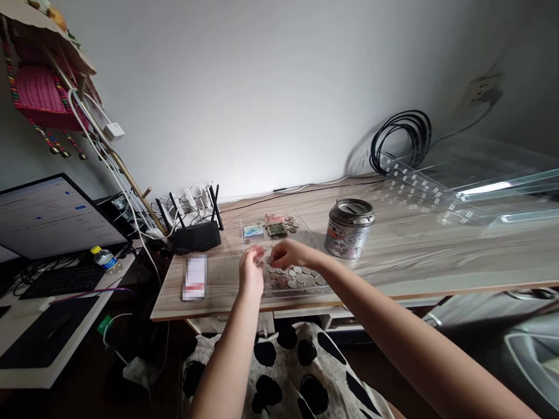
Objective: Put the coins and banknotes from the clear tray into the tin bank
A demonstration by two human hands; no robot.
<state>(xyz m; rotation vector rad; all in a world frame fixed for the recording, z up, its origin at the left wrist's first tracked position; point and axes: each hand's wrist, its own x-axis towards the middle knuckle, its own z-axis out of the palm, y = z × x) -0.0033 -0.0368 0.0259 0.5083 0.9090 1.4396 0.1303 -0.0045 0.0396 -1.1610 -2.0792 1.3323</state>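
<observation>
My left hand [252,272] is held over the left side of a clear plastic tray [311,237], its fingers curled inward. What lies in it is hidden. Close beside it, my right hand [292,254] pinches a small, shiny, blurred piece that looks like a coin [269,259]. Many loose silver coins [301,278] are spread in the near part of the tray, under and beside my right hand. Farther back lie a bluish banknote [253,230], a reddish banknote [275,219] and a dark green banknote [276,230]. More coins [292,223] sit to their right.
A metal tin [349,228] with a slotted lid stands right of the tray. Left are a phone-like flat object [194,277] and a black router [197,235]. Clear acrylic panels [437,192] and a coiled black cable [399,139] are at the right. The desk's front edge [393,295] runs nearby.
</observation>
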